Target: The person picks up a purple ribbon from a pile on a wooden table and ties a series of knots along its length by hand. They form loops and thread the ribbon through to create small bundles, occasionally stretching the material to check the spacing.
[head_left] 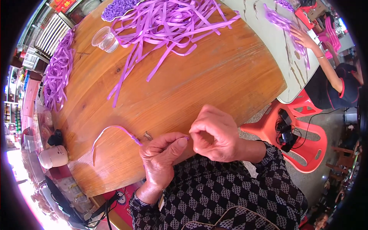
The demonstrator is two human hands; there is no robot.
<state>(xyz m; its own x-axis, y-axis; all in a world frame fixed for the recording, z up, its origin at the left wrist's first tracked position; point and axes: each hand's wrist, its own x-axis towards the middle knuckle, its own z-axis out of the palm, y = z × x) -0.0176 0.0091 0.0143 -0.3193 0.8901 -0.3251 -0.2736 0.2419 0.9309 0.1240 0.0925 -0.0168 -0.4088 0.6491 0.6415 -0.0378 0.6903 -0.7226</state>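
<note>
Low over the wooden table [184,84], my left hand [161,155] pinches a thin purple ribbon [122,129]. Its long tail curves out over the tabletop to the left, with a small knot close to my fingers, and a tiny purple bit shows at the thumb tip. My right hand [215,134] is just to the right, thumb and fingers curled together in a pinch. Whatever it grips is too small to make out. Beside my left fingers a small metallic-looking piece [147,135] lies on the wood.
Purple ribbons [165,27] spread across the far side, near a clear plastic cup [105,40] and a dish of small purple pieces [119,9]. More ribbon [59,73] hangs at the left edge. Right stands an orange chair [306,142] with black cables; another person's hand [303,37] touches ribbons.
</note>
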